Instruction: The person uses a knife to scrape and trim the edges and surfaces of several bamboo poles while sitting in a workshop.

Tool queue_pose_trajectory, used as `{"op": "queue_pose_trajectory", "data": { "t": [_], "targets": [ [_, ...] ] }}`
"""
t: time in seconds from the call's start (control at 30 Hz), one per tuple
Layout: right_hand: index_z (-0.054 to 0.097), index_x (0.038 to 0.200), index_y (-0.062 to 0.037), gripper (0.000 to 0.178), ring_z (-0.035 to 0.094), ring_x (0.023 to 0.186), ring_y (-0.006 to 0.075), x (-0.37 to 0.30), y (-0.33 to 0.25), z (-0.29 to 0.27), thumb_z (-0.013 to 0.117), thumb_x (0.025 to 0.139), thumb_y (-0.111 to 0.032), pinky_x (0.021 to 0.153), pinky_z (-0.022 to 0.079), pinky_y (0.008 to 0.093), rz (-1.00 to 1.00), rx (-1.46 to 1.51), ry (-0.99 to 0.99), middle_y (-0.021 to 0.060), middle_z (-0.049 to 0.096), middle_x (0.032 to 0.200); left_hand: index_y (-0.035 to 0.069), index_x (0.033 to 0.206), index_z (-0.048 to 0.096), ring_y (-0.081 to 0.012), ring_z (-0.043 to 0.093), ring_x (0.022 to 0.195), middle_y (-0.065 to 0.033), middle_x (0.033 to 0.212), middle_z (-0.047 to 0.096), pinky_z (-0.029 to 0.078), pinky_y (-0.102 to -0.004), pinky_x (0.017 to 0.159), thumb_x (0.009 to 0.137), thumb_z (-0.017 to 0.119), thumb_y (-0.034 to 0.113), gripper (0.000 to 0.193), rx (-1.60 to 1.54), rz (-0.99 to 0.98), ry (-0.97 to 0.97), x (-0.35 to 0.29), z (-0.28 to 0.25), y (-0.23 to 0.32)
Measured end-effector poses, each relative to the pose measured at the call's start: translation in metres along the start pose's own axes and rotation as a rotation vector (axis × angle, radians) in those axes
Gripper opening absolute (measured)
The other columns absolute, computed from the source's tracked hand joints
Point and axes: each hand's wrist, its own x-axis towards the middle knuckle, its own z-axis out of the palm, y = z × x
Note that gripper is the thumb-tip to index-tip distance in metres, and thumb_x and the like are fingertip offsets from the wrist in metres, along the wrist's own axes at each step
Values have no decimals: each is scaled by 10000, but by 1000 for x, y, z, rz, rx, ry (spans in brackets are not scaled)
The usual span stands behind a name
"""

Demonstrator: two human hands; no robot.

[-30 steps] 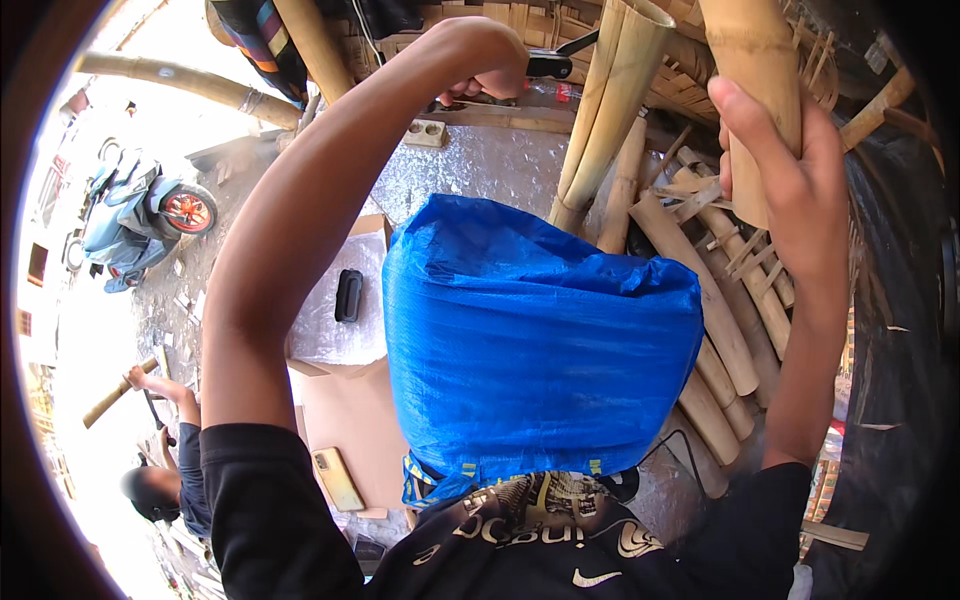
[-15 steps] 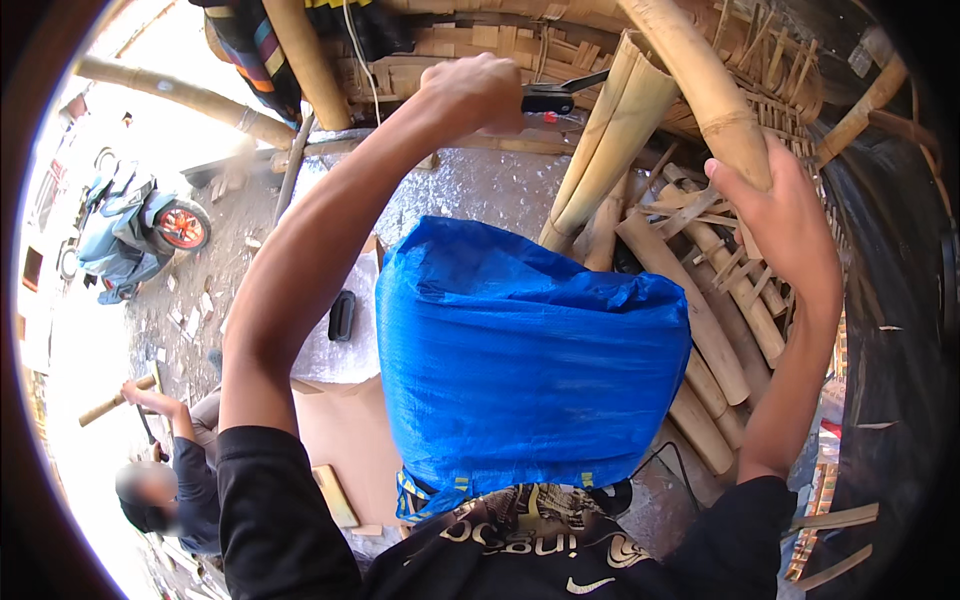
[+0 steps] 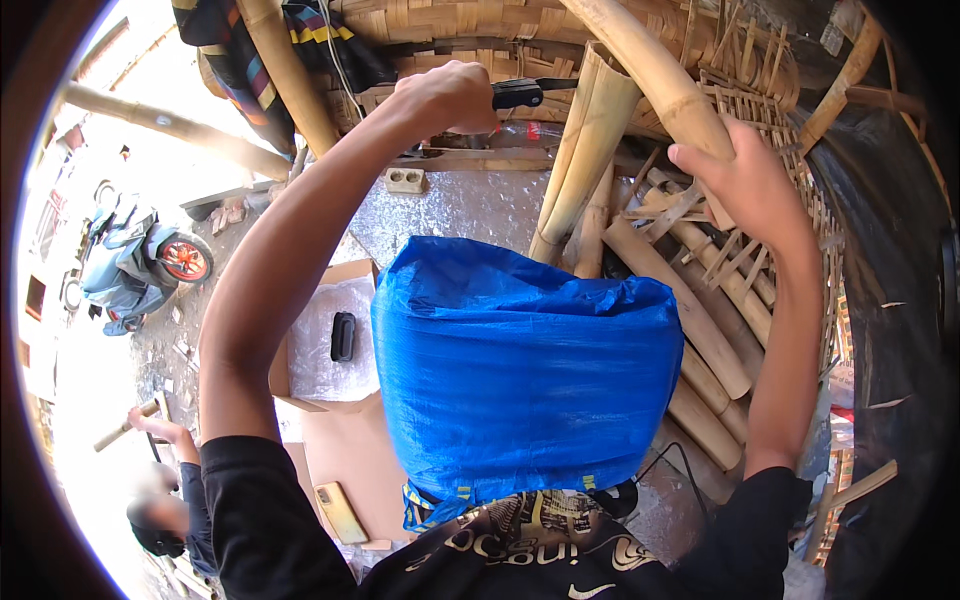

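My left hand point(image 3: 452, 96) is closed round the dark handle of a knife point(image 3: 518, 94), raised at the upper middle. Its narrow blade points right, near the top of some upright split bamboo point(image 3: 590, 150); whether they touch I cannot tell. Gripped in my right hand point(image 3: 752, 185), at upper right, is the near end of a thick, pale bamboo pole point(image 3: 655, 80). The pole slants up and left, and its far end runs out of view. A blue woven plastic sheet point(image 3: 530, 390) covers my lap below both hands.
Bamboo pieces point(image 3: 690, 300) are piled right of my lap, beside a woven bamboo panel point(image 3: 790, 120). At left are an open cardboard box point(image 3: 280, 350) with a black case point(image 3: 343, 336), and a phone point(image 3: 341, 512). Another person point(image 3: 165, 510) works beyond, near a motorbike point(image 3: 135, 255).
Both hands have shifted slightly left in the picture, with the knife and the bamboo pole still in them. The view has also moved, showing more of the box and phone.
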Motion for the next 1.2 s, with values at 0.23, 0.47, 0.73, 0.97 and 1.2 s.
{"op": "queue_pose_trajectory", "data": {
  "t": [0.23,0.47,0.73,0.97,1.2],
  "targets": [
    [672,1038,45,541,617,566,142,-38,-41,1,746,855,-458,522,489,290,-113,416,99,78,659,767,57,1134,727,-284,727,1041,-116,1159,737,574,-447,880,807,605,141,359,130,73,-6,-2,-7,31],
    [694,948,25,491,658,586,174,6,4,46,696,883,-461,569,511,350,3,128,-50,113,660,699,62,1162,727,-239,731,1007,-77,1131,748,572,-421,847,864,676,296,381,259,106,-56,0,-8,39],
    [699,915,13,486,664,573,199,-11,-34,16,677,889,-471,572,525,356,-210,204,152,95,637,633,94,1176,722,-239,720,1045,-53,1149,740,568,-401,884,834,652,250,382,179,100,4,-6,8,51],
    [620,1082,199,701,734,757,304,4,26,38,701,859,-461,756,566,406,53,-14,-52,247,685,776,86,1042,755,-258,748,730,-84,1048,749,607,-361,681,823,665,245,285,40,172,41,7,12,39],
    [658,899,135,543,705,605,253,-10,0,9,694,878,-406,621,558,371,41,158,-35,184,673,705,70,1024,759,-261,742,701,-90,932,753,614,-357,623,847,659,247,269,11,179,72,4,10,44]
  ]
}}
